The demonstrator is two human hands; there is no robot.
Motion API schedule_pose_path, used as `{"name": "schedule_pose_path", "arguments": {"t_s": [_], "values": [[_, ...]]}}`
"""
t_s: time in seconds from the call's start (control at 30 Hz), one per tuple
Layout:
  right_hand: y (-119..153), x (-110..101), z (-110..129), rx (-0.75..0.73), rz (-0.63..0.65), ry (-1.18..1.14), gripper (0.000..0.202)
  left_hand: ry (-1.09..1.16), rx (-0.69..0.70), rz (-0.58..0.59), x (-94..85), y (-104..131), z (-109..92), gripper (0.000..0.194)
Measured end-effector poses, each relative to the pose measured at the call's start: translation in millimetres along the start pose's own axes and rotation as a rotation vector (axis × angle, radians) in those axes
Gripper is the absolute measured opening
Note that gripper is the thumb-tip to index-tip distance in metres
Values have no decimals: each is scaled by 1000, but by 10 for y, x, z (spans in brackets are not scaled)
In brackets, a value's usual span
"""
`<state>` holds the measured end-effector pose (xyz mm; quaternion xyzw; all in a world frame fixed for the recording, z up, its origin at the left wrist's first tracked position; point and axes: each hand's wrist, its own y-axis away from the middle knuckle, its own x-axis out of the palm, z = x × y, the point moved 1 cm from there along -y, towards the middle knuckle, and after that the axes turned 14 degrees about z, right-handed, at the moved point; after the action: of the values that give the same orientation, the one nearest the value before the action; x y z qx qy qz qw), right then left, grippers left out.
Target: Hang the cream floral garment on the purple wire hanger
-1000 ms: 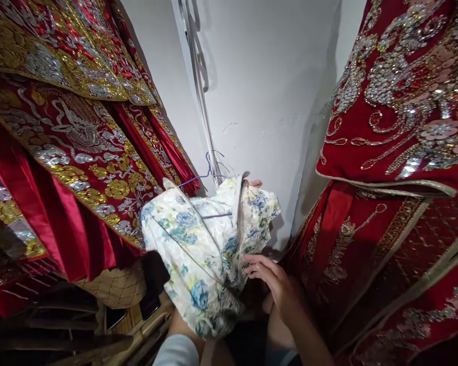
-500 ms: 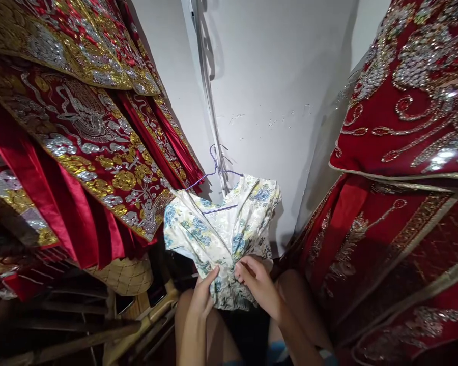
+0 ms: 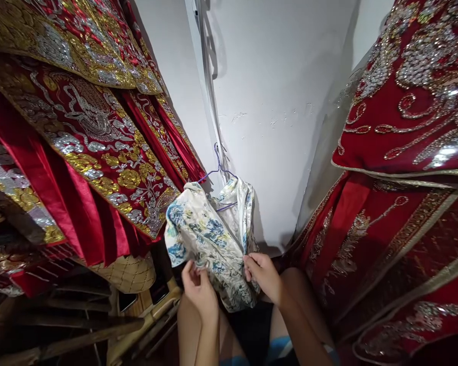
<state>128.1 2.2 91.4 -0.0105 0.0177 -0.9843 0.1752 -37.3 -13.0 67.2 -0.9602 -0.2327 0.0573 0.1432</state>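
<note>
A short-sleeved white blouse [image 3: 209,239] with blue and yellow flowers hangs on a thin purple wire hanger [image 3: 218,161] in front of me. Its body is turned at an angle, and the gathered lower part bunches above my lap. My left hand [image 3: 201,292] is closed, its thumb and fingers pinching the blouse's side just below the sleeve. At the opposite side, my right hand [image 3: 264,277] is closed too, gripping the cloth near the front edge around the waist. The fingertips of both hands are partly hidden by folds.
Red garments with gold and silver embroidery [image 3: 130,178] hang at the left. A beaded red dress [image 3: 397,152] hangs at the right. A pale metal upright [image 3: 208,81] stands against the white wall [image 3: 275,66]. Bamboo furniture [image 3: 148,315] is at the lower left, beside my legs.
My left hand has shifted left and up from the blouse's waist to its side under the sleeve. The blouse has turned, its right shoulder swinging inward. My right hand has moved slightly right.
</note>
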Motion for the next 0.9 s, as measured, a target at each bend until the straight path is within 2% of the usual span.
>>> {"name": "schedule_pose_path", "arguments": {"t_s": [0.03, 0.07, 0.13, 0.2, 0.27, 0.33, 0.47, 0.57, 0.67, 0.8, 0.9], "values": [[1, 7, -16, 29, 29, -59, 41, -56, 88, -98, 25, 62, -2, 42], [3, 19, -20, 48, 63, -105, 40, -103, 159, -105, 67, 131, -12, 42], [10, 54, 14, 54, 128, -147, 38, -164, 218, 91, 184, 253, -45, 41], [8, 96, 102, 46, 184, -142, 35, -172, 199, 288, 291, 311, -87, 31], [-26, 118, 231, 28, 224, -107, 31, -170, 186, 348, 351, 278, -132, 16], [-120, 86, 387, -6, 234, -77, 29, -196, 219, 378, 369, 183, -166, 17], [-523, -159, 743, -79, 95, -162, 31, -278, 290, 510, 345, 16, -134, 18], [-909, -352, 1047, -167, 23, -321, 31, -312, 296, 590, 282, -37, -29, 18], [-1191, -440, 1320, -204, -21, -459, 27, -361, 303, 629, 165, -109, 99, 18], [-1271, -408, 1485, -250, -72, -509, 24, -419, 290, 673, 11, -274, 235, 21], [-1184, -306, 1452, -286, -56, -384, 26, -405, 321, 578, -12, -429, 131, 15]]}}
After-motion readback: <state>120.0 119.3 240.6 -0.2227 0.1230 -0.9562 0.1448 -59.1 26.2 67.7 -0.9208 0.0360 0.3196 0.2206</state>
